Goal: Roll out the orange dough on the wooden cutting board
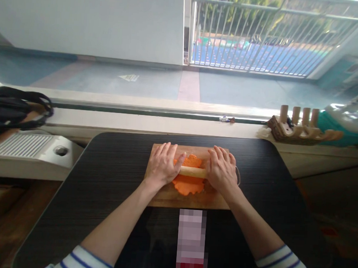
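Note:
A pale wooden rolling pin (194,172) lies crosswise on a flattened, ragged-edged piece of orange dough (189,186). My left hand (163,164) bears down on the pin's left end, its fingers reaching forward over it and the thumb beside the dough. On the right end rests my right hand (222,168), fingers curved over the wood. Both ends of the pin are hidden under my palms. Beneath everything is a wooden board (162,199), with a metal ring handle (238,175) at its right side, partly behind my right hand.
The board lies on a dark wood-grain table (102,177) with rounded corners. Behind it runs a white windowsill (137,122) holding a wooden rack with pegs (292,129) and a small wrapper (227,119). A black bag (12,110) and a white slatted unit (27,148) are at left.

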A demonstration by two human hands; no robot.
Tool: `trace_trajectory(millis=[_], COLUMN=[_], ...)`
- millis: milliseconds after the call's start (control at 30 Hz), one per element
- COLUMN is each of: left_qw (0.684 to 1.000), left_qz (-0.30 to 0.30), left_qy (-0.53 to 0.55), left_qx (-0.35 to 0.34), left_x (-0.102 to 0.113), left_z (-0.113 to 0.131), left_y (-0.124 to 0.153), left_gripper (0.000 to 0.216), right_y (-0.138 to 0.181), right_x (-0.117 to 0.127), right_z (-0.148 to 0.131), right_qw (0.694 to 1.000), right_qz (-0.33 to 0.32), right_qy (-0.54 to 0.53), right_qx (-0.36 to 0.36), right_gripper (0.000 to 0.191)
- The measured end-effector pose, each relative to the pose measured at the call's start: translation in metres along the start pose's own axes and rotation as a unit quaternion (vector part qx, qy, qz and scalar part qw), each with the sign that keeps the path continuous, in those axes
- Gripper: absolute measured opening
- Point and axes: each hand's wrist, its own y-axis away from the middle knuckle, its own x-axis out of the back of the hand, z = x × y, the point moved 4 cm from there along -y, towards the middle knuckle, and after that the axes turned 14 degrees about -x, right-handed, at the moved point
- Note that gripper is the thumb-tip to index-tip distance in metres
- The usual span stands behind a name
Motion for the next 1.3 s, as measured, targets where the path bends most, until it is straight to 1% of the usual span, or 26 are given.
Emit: trace_trajectory(millis=[233, 367, 467, 633, 800, 900, 1000, 1067, 1133, 1300], left_qw=[0.998, 0.998, 0.999, 1.0, 0.999, 0.999, 0.999, 0.998, 0.998, 1.0], left_qz=[-0.043, -0.045, -0.032, 0.005, 0.02, 0.019, 0.027, 0.032, 0.033, 0.021], left_qy=[0.009, 0.008, 0.003, -0.004, 0.006, 0.009, 0.027, 0.038, 0.041, 0.019], left_qx=[0.044, 0.043, 0.027, -0.011, -0.037, -0.045, -0.038, -0.027, -0.02, -0.012], left_x=[-0.006, -0.006, -0.004, 0.004, 0.011, 0.013, 0.013, 0.013, 0.013, 0.014], left_z=[-0.012, -0.012, -0.008, 0.003, 0.013, 0.017, 0.02, 0.021, 0.021, 0.019], left_y=[-0.028, -0.03, -0.022, 0.002, 0.026, 0.042, 0.058, 0.064, 0.065, 0.046], left_gripper=[0.069, 0.068, 0.066, 0.061, 0.06, 0.062, 0.063, 0.065, 0.066, 0.065], right_y=[-0.033, -0.033, -0.02, 0.012, 0.043, 0.06, 0.074, 0.078, 0.075, 0.05], right_x=[-0.009, -0.008, -0.005, -0.001, 0.004, 0.007, 0.009, 0.01, 0.01, 0.008], right_z=[0.0, -0.001, -0.001, -0.001, 0.0, -0.001, -0.002, -0.002, -0.002, -0.001], right_qw=[0.999, 0.999, 1.0, 1.0, 0.998, 0.997, 0.996, 0.995, 0.996, 0.998], right_qz=[-0.023, -0.018, 0.001, 0.023, 0.048, 0.066, 0.07, 0.067, 0.065, 0.045], right_qy=[-0.015, -0.017, -0.013, -0.01, -0.024, -0.035, -0.04, -0.039, -0.037, -0.022], right_qx=[-0.03, -0.033, -0.023, 0.0, 0.019, 0.029, 0.047, 0.058, 0.057, 0.043], right_gripper=[0.039, 0.038, 0.036, 0.034, 0.031, 0.031, 0.032, 0.033, 0.033, 0.034])
